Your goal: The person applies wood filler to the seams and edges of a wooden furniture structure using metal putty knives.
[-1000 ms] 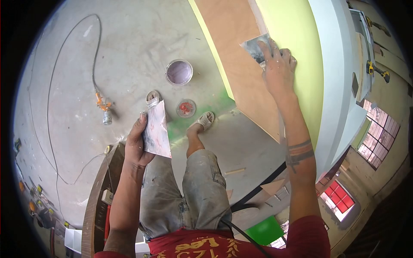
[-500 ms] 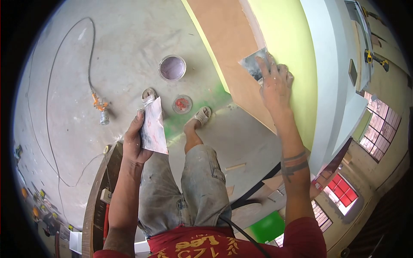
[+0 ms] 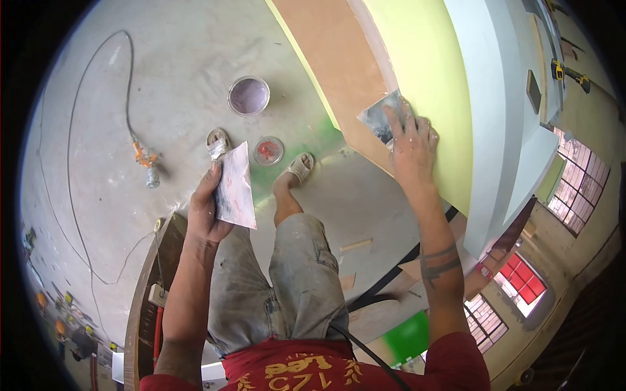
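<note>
My left hand (image 3: 207, 207) grips a thin, flat sheet (image 3: 235, 188) smeared with pinkish and dark filler, thumb on its face. A grey flat putty spreader (image 3: 379, 120) is under the fingers of my right hand (image 3: 412, 143). The spreader lies against the seam between a brown panel (image 3: 326, 45) and a pale yellow-green surface (image 3: 430, 72). A pinkish filler strip (image 3: 373, 32) runs along that seam, away from the spreader. The right palm's underside is hidden.
On the floor stand a can of lilac-grey paste (image 3: 249, 96) and a round lid with red material (image 3: 268, 150). An orange spray gun (image 3: 145, 156) lies at left with its hose (image 3: 70, 143). A brown curved piece (image 3: 151, 293) is beside my left arm.
My right hand has slid the spreader a little along the seam towards me, and more of the pinkish strip shows behind it. The view has shifted slightly; the left hand keeps its sheet.
</note>
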A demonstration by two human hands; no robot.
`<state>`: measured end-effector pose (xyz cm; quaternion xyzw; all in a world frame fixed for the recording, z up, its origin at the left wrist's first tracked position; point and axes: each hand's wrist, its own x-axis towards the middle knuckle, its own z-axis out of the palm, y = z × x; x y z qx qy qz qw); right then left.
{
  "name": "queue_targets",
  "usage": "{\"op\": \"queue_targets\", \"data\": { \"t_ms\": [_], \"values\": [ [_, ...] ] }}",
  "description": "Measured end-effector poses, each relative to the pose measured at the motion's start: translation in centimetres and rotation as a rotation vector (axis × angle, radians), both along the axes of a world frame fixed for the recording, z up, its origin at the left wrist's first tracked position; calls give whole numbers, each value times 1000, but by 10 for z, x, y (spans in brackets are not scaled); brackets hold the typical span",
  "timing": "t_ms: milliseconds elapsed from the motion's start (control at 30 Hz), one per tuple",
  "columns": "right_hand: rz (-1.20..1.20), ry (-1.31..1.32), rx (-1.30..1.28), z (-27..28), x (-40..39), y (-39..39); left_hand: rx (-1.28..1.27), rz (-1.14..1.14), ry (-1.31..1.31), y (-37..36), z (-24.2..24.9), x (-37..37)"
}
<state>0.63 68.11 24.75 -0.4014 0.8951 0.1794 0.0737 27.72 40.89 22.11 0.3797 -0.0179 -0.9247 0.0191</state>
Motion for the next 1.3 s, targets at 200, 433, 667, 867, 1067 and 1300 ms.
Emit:
{"op": "queue_targets", "data": {
  "t_ms": [200, 433, 667, 867, 1067, 1300],
  "values": [
    [-49, -42, 24, 1, 20, 35, 8, -29, -5, 15, 5, -11],
    [-98, -99, 57, 5, 42, 68, 43, -73, -2, 34, -15, -10],
    [-126, -97, 82, 0, 61, 105, 71, -147, -16, 61, -9, -28],
    [-176, -130, 59, -2, 81, 136, 70, -197, -15, 77, -10, -33],
    [-217, -182, 121, -4, 98, 172, 98, -238, -6, 89, -13, -41],
    [-334, -238, 160, 15, 123, 196, 125, -292, -9, 104, -15, -46]
  ]
}}
